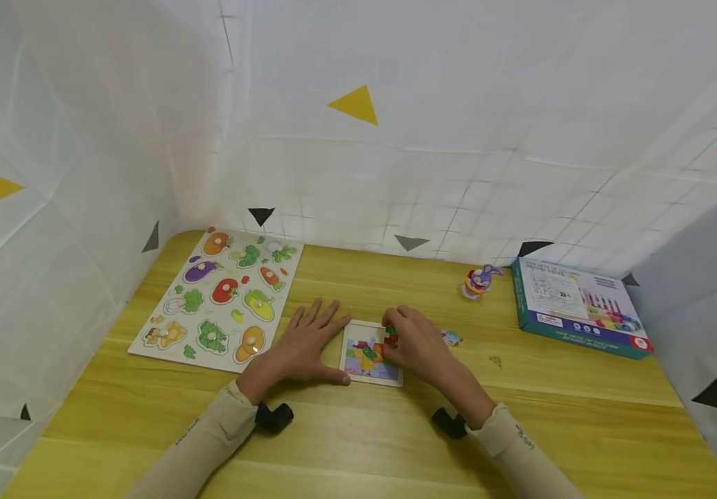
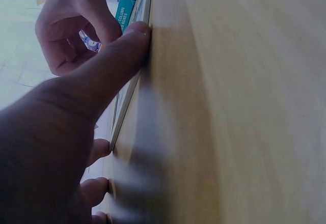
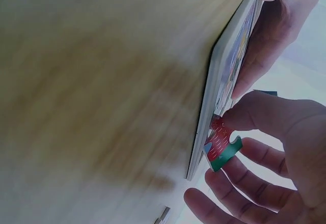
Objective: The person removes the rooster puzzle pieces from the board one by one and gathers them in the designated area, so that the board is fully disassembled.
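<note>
A small jigsaw tray [image 1: 358, 380] with a pale frame lies on the table, its lower part filled with a colourful picture. My left hand [image 1: 305, 344] is spread flat beside it, the thumb and a fingertip touching its left side and corner. Between thumb and fingers, my right hand [image 1: 419, 344] pinches a red and green puzzle piece [image 3: 221, 145], tilted at the tray's right edge. Loose puzzle pieces [image 1: 452, 337] lie to the right of that hand, partly hidden by it.
A vegetable knob-puzzle board [image 1: 240, 277] lies at the left. Toward the back right are a purple rabbit toy [image 1: 481, 281] and a teal-edged box [image 1: 582, 305]. White sheeting [image 1: 445, 173] with triangles hangs behind the wooden table [image 1: 358, 443]. Black wrist mounts sit under both wrists.
</note>
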Motion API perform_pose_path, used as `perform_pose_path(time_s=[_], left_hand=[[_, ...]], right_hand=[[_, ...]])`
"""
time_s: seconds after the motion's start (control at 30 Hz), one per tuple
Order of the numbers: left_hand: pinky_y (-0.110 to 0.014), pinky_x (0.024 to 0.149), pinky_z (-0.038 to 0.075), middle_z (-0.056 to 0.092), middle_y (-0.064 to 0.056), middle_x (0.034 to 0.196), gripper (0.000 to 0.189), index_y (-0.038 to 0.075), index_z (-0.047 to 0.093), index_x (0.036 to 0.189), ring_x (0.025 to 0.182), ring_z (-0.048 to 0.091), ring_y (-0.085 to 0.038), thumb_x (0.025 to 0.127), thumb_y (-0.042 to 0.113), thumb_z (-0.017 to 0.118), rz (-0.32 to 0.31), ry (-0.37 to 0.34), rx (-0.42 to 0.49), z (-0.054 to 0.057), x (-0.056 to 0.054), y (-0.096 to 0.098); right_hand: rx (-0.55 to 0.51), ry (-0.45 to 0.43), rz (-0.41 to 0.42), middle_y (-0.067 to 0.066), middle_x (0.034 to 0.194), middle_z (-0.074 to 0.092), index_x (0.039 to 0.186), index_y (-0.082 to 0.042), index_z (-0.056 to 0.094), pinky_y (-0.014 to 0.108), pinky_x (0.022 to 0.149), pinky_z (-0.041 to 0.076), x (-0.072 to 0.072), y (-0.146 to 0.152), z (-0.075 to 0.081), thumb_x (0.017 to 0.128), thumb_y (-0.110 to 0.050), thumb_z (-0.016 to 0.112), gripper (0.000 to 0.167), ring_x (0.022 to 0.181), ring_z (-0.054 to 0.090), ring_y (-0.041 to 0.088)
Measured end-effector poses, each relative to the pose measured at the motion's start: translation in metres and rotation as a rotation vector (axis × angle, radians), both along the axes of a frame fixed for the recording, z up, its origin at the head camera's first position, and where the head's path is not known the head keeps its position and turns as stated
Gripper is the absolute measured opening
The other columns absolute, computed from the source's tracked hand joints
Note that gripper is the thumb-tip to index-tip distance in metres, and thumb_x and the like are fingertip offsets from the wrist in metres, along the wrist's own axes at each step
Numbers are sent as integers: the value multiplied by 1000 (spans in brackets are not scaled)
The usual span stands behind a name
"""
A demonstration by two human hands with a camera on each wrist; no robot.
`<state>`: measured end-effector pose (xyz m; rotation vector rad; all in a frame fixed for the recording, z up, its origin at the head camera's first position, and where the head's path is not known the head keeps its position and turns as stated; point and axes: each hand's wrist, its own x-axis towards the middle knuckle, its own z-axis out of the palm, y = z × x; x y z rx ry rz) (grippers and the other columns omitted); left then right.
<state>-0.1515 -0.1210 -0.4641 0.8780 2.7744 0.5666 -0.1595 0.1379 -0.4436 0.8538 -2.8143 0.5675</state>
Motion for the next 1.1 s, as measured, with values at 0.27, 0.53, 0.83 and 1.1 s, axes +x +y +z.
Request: perform_pose_path(time_s=[0.27, 0.53, 0.83, 1.1], left_hand=[[-62, 117, 3, 11, -13, 166, 108, 20, 30, 160, 151, 1, -41, 76, 75, 70, -3, 4, 6, 0, -1, 1], [-61, 118, 3, 10, -12, 167, 109, 20, 27, 160, 151, 0, -39, 76, 75, 69, 4, -4, -3, 2, 0, 0], [-60, 118, 2, 8, -12, 167, 110, 20, 26, 161, 151, -1, -39, 76, 75, 69, -5, -4, -9, 2, 0, -1], [-60, 118, 2, 8, -12, 167, 110, 19, 26, 161, 151, -1, -39, 76, 74, 69, -6, -6, -4, 2, 0, 0]], right_hand=[[3, -1, 2, 2, 87, 57, 99, -7, 70, 29, 59, 46, -2, 2, 3, 72, -10, 84, 31, 71, 47, 13], [18, -14, -18, 3, 89, 58, 101, -6, 70, 31, 65, 49, -1, 11, 13, 73, -9, 85, 32, 75, 51, 15], [23, -7, -24, 4, 89, 59, 100, -5, 71, 31, 63, 47, 3, 28, 15, 73, -6, 84, 30, 75, 50, 14], [37, -4, -37, 3, 89, 59, 100, -5, 71, 31, 64, 50, 5, 46, 15, 72, -5, 84, 31, 75, 52, 15]])
